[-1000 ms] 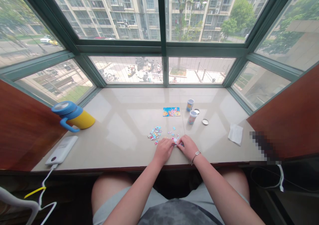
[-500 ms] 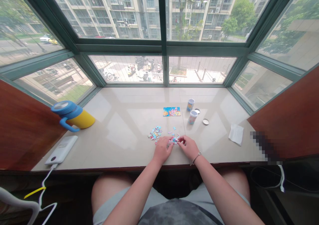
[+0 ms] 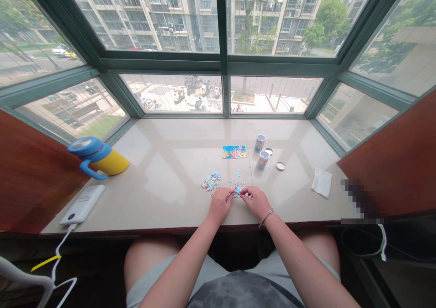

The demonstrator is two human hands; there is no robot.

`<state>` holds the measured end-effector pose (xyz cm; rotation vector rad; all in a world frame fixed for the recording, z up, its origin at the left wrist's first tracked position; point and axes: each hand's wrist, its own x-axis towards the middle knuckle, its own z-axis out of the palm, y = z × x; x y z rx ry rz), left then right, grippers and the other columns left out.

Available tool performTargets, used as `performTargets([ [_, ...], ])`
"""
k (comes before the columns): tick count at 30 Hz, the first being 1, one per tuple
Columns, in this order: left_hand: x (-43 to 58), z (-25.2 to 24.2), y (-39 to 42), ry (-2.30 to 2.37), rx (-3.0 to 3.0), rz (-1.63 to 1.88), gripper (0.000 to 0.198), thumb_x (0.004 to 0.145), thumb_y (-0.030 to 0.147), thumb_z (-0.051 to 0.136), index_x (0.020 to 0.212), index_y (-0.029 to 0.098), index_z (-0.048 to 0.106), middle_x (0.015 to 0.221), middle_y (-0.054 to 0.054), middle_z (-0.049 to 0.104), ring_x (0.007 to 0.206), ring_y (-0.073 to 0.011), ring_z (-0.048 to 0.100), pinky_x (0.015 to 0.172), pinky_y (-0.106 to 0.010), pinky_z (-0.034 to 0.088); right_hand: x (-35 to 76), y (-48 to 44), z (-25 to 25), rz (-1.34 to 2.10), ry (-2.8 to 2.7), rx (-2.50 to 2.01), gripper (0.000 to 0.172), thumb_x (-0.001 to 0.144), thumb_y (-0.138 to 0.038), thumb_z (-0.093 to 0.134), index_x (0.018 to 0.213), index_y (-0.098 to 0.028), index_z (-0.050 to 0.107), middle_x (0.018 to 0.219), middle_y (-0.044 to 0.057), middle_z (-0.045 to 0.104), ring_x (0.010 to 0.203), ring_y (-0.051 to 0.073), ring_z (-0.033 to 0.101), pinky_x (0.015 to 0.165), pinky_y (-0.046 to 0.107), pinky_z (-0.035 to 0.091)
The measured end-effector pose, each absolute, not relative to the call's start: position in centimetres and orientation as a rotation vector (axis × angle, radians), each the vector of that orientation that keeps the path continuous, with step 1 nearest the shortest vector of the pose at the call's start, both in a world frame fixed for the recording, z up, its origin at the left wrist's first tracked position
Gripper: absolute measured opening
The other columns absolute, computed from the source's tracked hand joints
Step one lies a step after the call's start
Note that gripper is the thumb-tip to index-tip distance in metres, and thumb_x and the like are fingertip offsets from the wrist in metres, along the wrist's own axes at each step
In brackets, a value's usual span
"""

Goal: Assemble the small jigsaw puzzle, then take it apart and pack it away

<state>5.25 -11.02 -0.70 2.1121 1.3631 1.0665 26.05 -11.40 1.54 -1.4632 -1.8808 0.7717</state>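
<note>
Near the front of the tiled sill, my left hand (image 3: 220,203) and my right hand (image 3: 256,202) face each other with thumbs and fingers pinched. Small jigsaw pieces (image 3: 237,190) lie between the fingertips, and both hands are closed on them; exact piece edges are too small to make out. Just beyond the left hand sits a pile of loose jigsaw pieces (image 3: 211,181). A few single pieces (image 3: 237,175) are scattered past the fingertips. Farther back, a colourful picture card (image 3: 234,152) lies flat.
Two small printed cans (image 3: 262,160) stand at the back right, with a round lid (image 3: 280,166) beside them. A white tissue (image 3: 322,183) lies farther right. On the left are a yellow-and-blue flask (image 3: 111,160) and a white power bank (image 3: 82,204) with a cable.
The fingertips of my right hand have shifted slightly left, closer to my left hand, over the pieces. The pile, card and cans stay put.
</note>
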Motion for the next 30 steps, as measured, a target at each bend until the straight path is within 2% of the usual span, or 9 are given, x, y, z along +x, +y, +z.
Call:
performTargets([
  [6,5.1,-0.9,-11.1,1.279,2.129,1.083,0.023,0.102,0.027,0.053,0.114,0.028,0.073,0.106,-0.006,0.075,0.104,-0.0237,0.064,0.095,-0.044,0.052,24.9,-11.3,1.0,0.722,-1.904,-1.539,0.019,0.096,-0.033,0.064,0.113,-0.027,0.073,0.1,0.002,0.074,0.091,0.02,0.062,0.086,0.033,0.049],
  [12,5.3,-0.6,-11.3,1.33,2.063,1.086,0.028,0.101,0.031,0.054,0.125,0.028,0.067,0.108,-0.006,0.074,0.104,-0.0232,0.066,0.095,-0.043,0.054,25.0,-11.4,1.0,0.686,-1.931,-1.525,0.017,0.098,-0.037,0.06,0.1,-0.026,0.074,0.097,0.003,0.073,0.093,0.02,0.062,0.087,0.032,0.047],
  [19,5.7,-0.7,-11.1,1.638,2.092,1.102,0.02,0.1,0.03,0.052,0.106,0.024,0.07,0.105,-0.008,0.072,0.104,-0.0261,0.065,0.097,-0.045,0.048,28.5,-10.7,1.3,0.731,-1.721,-1.821,0.026,0.099,-0.039,0.053,0.093,-0.024,0.073,0.094,0.003,0.073,0.08,0.017,0.064,0.076,0.029,0.045],
  [25,6.0,-1.1,-11.1,1.686,2.176,0.925,0.019,0.093,0.039,0.067,0.106,0.026,0.071,0.103,-0.006,0.071,0.102,-0.0259,0.062,0.095,-0.042,0.046,28.8,-10.9,1.3,0.909,-1.898,-1.918,0.017,0.094,-0.035,0.064,0.087,-0.024,0.075,0.087,0.002,0.075,0.082,0.017,0.067,0.074,0.027,0.043],
  [30,5.8,-1.8,-11.0,1.604,2.223,0.889,0.022,0.091,0.038,0.07,0.109,0.026,0.072,0.104,-0.007,0.069,0.1,-0.0251,0.062,0.094,-0.041,0.046,27.6,-11.0,1.4,0.814,-1.96,-1.938,0.009,0.09,-0.03,0.069,0.093,-0.023,0.074,0.088,0.004,0.074,0.083,0.019,0.067,0.074,0.028,0.043],
])
